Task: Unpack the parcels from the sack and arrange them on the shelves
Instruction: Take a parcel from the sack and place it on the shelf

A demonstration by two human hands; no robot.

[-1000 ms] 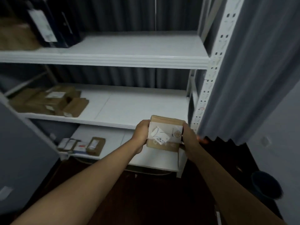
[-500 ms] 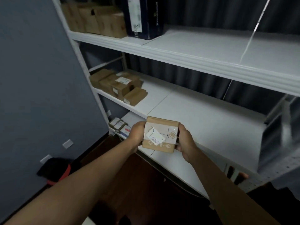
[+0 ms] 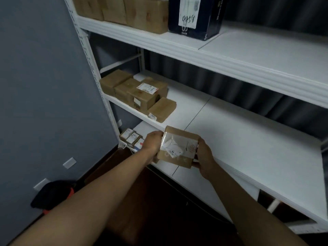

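Parcel in hand: a small brown box (image 3: pixel 178 147) with clear tape and a white label on top, held in the air just in front of the middle shelf (image 3: pixel 248 139), not yet put down.
Left hand: the left hand (image 3: pixel 152 142) grasps the left side of the box.
Right hand: the right hand (image 3: pixel 204 157) grasps the right side, fingers curled under the edge.
Done: a group of brown parcels (image 3: pixel 136 93) lies at the left end of the middle shelf; more boxes (image 3: pixel 120 11) and a dark carton (image 3: pixel 195 16) stand on the upper shelf (image 3: pixel 230 55); some small packets (image 3: pixel 132 137) are on the lowest shelf.
Left: I judge this box must be placed; the sack is not in view, so the remaining number is unknown.
Surface: white boards, much free place to the right.
Room: grey wall (image 3: pixel 44 86) at left, dark floor, a black thing (image 3: pixel 51 194) by the wall.
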